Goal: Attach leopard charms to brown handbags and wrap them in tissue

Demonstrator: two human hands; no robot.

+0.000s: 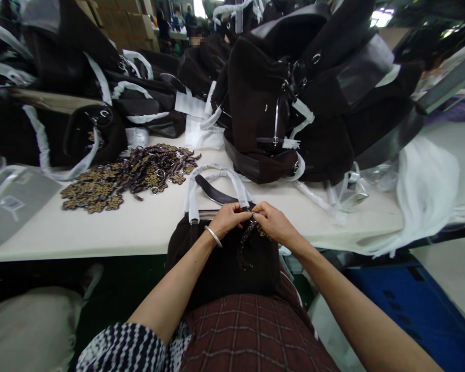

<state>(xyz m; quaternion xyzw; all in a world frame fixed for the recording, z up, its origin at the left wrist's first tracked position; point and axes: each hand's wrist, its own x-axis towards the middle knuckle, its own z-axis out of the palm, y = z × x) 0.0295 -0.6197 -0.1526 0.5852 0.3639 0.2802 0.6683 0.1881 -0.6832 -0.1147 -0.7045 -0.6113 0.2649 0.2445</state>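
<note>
A dark brown handbag [220, 274] rests upright against my lap at the table's edge. White wrapping covers its raised handles [191, 199]. My left hand [228, 219] is closed in a pinch at the base of the right end of the handle. Close beside it, my right hand [274, 222] pinches the top of a bag charm [245, 238], near the same spot. The charm's dark braided cord hangs down the bag's front, and its patterned tan pieces show partly under my right hand. The small fastening between my fingertips is mostly hidden.
A heap of similar charms [127, 178] lies on the white table [147, 237] to the left. Dark handbags [256, 103] are piled along the back. White foam sheets [426, 191] hang over the right edge, above a blue crate [406, 305]. A grey bin [19, 206] stands left.
</note>
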